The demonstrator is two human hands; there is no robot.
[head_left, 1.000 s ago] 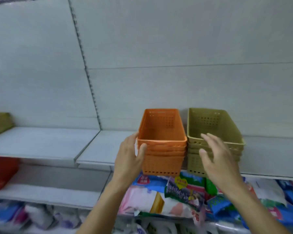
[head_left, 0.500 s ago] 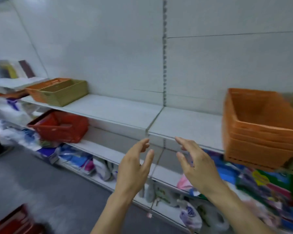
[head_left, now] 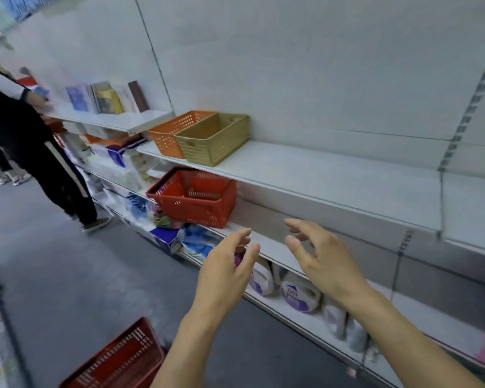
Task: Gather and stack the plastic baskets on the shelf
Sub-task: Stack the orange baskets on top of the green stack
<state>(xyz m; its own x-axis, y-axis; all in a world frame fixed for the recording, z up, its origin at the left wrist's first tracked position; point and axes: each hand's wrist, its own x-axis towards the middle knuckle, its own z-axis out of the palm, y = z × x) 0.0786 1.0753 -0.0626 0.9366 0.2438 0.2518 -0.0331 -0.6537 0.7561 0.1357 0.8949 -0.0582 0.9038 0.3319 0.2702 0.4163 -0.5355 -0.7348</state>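
Observation:
An orange perforated basket and an olive-green basket stand side by side at the left end of the white upper shelf. Both are well beyond my hands. My left hand and my right hand hover in front of the lower shelves with fingers spread and nothing in them. A red shopping basket sits on the shelf below the two baskets. The orange and green stacks seen earlier are out of view to the right.
A person in dark clothes stands in the aisle at the left. Another red basket lies on the grey floor near my left arm. Books stand on a higher shelf. Packaged goods and white bottles fill the lower shelves.
My view has swung left, away from the orange and green stacks. Both hands came off those stacks and now float empty. The two far baskets appear closer.

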